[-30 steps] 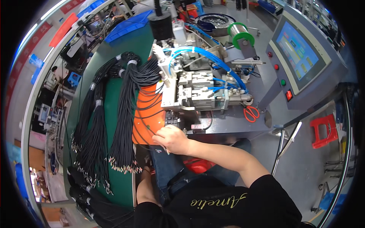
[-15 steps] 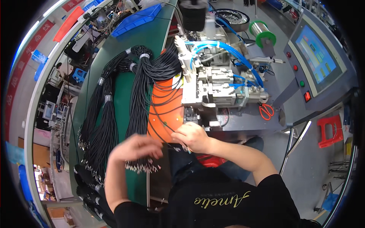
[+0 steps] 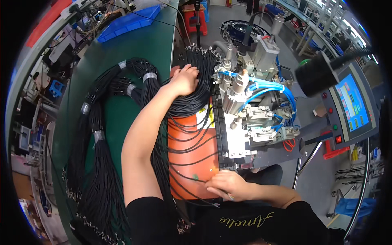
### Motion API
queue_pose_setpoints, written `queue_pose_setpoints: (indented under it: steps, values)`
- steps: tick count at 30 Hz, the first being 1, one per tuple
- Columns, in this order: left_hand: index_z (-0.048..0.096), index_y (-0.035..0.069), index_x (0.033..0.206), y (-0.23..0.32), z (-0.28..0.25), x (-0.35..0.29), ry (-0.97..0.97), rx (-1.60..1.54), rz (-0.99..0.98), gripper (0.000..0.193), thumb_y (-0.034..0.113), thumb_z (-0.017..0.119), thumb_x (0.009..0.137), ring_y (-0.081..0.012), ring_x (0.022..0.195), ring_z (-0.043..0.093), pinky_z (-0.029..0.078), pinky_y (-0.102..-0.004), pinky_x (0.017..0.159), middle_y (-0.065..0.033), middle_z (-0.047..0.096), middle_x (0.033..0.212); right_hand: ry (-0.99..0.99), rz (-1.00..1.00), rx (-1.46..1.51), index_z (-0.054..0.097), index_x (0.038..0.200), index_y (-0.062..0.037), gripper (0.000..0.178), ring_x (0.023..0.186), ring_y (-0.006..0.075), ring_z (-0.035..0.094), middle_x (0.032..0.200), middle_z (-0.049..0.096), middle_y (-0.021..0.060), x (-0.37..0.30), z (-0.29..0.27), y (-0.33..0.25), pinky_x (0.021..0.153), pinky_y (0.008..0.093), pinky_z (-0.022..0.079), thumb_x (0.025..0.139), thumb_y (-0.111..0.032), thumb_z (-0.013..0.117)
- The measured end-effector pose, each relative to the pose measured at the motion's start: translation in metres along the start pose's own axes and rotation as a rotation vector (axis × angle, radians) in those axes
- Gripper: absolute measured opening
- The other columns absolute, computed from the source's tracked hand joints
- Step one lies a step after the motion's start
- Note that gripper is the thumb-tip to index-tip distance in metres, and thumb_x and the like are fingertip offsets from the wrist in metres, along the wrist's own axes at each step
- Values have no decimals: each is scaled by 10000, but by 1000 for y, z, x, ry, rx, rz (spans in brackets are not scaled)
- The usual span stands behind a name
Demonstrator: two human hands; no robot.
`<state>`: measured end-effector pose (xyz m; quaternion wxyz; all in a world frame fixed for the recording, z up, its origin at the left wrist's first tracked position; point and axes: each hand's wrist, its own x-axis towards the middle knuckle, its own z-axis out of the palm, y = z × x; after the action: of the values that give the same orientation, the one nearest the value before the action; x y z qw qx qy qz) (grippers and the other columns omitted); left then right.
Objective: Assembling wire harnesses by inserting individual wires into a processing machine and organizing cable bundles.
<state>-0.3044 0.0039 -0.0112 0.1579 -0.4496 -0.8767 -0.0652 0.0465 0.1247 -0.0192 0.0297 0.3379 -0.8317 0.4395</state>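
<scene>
My left hand [image 3: 185, 80] reaches far forward onto a thick bundle of black cables [image 3: 188, 105] beside the machine. Its fingers bend over the cables; their tips are partly hidden. Low on the orange plate's right side, my right hand [image 3: 229, 184] is closed in a pinch around a thin black cable [image 3: 190, 178], with a small pale tip showing below the fingers. Several single cables cross the orange plate [image 3: 192, 145] in loose curves. Right of the plate stands a metal machine [image 3: 241, 134] with blue air hoses [image 3: 265, 86].
More tied bundles of black cables [image 3: 102, 159] lie on the green table [image 3: 122, 110] at left. A blue tray [image 3: 130, 23] sits at the back. A touch-screen panel [image 3: 352, 104] and a black round-headed fixture on an arm [image 3: 316, 75] stand at right, near red-handled scissors [image 3: 289, 144].
My left hand has moved forward from the near cable ends onto the bundle. My right hand stays pinched near the plate's front. The view has shifted and turned.
</scene>
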Motion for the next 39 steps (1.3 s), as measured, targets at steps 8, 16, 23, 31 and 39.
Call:
queue_pose_setpoints:
  steps: [8, 16, 23, 31, 39]
  values:
    - [591, 37, 1212, -42, 2, 8, -163, 359, -243, 376, 183, 502, 877, -315, 1241, 473, 324, -556, 1015, -134, 543, 1334, -96, -7, 92, 620, 1001, -50, 90, 744, 227, 570, 840, 602, 60, 7, -15, 5, 744, 298, 440, 945, -107, 577]
    - [649, -17, 1136, -26, -10, 85, -325, -309, -479, 579, 483, 557, 857, -383, 1082, 590, 363, -541, 990, -140, 677, 1142, -91, 45, 126, 621, 1022, -38, 123, 774, 221, 583, 845, 602, 62, 2, -13, 11, 771, 292, 440, 961, -132, 571]
    - [633, -30, 1158, -16, 61, 145, -420, -210, -458, 770, 596, 712, 717, -361, 984, 659, 477, -430, 905, -180, 697, 1073, -113, 30, 107, 629, 1020, -33, 144, 794, 214, 599, 859, 616, 60, 1, -13, 11, 794, 286, 444, 958, -156, 589]
    - [652, -24, 1061, -20, 64, 139, -99, -511, -626, 557, 280, 825, 628, -326, 882, 681, 525, -390, 830, -172, 709, 966, -87, 14, 82, 640, 1025, -30, 161, 808, 209, 609, 885, 634, 61, 1, -14, 14, 813, 282, 449, 951, -169, 604]
    - [662, -35, 989, -54, -85, 57, 677, -1644, -695, 292, 27, 781, 730, -178, 720, 688, 520, -236, 629, -100, 709, 841, -84, 21, 129, 648, 1040, -27, 155, 793, 210, 612, 883, 640, 61, -1, -19, 9, 803, 284, 458, 943, -142, 610]
